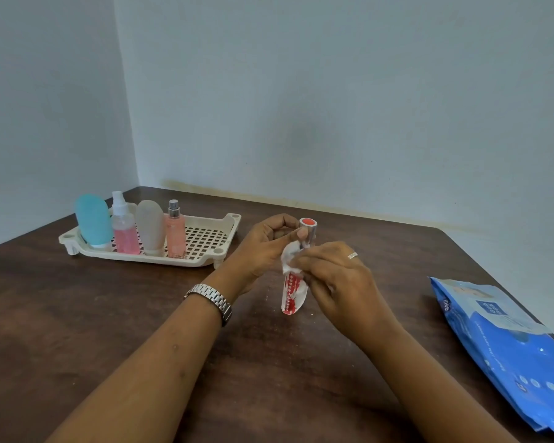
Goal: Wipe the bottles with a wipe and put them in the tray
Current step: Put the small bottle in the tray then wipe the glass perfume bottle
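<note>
Four bottles stand upright in a row at the left end of the tray point(211, 238), which sits far left on the table point(77, 318): a blue bottle point(93, 219), a pink spray point(124, 233), a frosted bottle point(151, 227) and a peach spray point(175, 234), each just beside the next. Right of the tray, the left hand point(263, 247), a watch point(210, 298) on its wrist, has its fingers curled and pinches the silver cap of a red bottle point(292, 293) held upright at mid-table. The base seems to rest on the wood, though that is hard to tell. A white wipe point(289, 259) bunches against the bottle's neck. The right hand point(330, 279), wearing a ring point(352, 255), curls round the wipe and presses it to the bottle. Far right lies a blue pack point(506, 346) of wipes, well apart from the hands.
</note>
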